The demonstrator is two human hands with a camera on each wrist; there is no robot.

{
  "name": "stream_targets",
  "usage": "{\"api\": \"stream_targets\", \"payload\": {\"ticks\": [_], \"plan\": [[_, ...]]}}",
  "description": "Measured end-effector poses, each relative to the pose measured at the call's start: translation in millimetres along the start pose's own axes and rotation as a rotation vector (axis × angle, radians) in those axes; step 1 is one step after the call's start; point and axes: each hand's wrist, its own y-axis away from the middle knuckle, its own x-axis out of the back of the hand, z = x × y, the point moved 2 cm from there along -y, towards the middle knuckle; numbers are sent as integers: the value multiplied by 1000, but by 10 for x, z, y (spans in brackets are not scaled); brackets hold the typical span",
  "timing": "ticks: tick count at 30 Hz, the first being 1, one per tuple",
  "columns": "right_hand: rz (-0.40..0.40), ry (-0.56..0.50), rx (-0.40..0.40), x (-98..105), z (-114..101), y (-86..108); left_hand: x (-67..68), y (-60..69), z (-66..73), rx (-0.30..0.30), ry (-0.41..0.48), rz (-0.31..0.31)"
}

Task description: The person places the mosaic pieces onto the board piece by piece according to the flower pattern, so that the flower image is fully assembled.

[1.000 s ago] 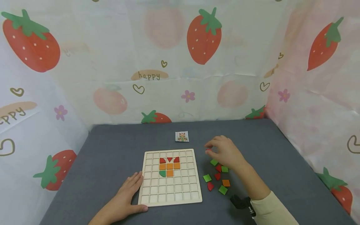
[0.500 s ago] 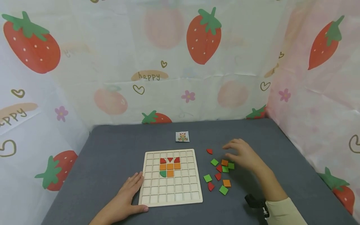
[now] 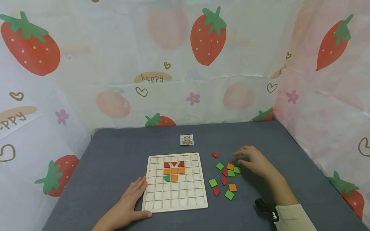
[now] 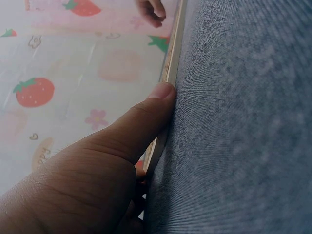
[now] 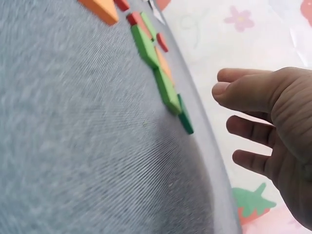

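A pale wooden grid board [image 3: 175, 194] lies on the table with red, orange and green pieces set in its upper middle cells. My left hand [image 3: 127, 200] rests at its near left corner, fingers along the left side, thumb [image 4: 146, 114] against the near edge. Off to the right, my right hand [image 3: 258, 163] hovers with fingers spread apart and nothing between them. A dark green piece [image 5: 185, 117] lies nearest to it, partly hidden by the fingers in the head view. Beside that piece are light green squares [image 3: 237, 170] and an orange square [image 3: 230, 166].
Several loose red, green and orange pieces lie right of the board, including a red quarter-round piece [image 3: 215, 155] and an orange square [image 3: 232, 188]. A small pattern card [image 3: 187, 140] lies behind the board. Strawberry-printed cloth [image 3: 162, 96] surrounds the grey table [image 3: 124, 144].
My right hand has let go of a red piece, now on the table right of the board's top, and moved right over the other loose pieces. My left hand stays put.
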Motion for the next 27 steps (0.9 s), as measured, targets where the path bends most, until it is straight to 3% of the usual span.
{"api": "stream_targets", "payload": {"ticks": [6, 13, 20, 27], "plan": [[-33, 25, 26, -69, 91, 14, -3, -2, -9, 46, 53, -30], [-89, 39, 44, -137, 133, 34, 1, 4, 5, 31, 46, -15], [-87, 76, 62, -141, 141, 37, 11, -2, 12, 10, 11, -10], [-76, 123, 44, -136, 173, 40, 18, -10, 23, 41, 29, -32]]}}
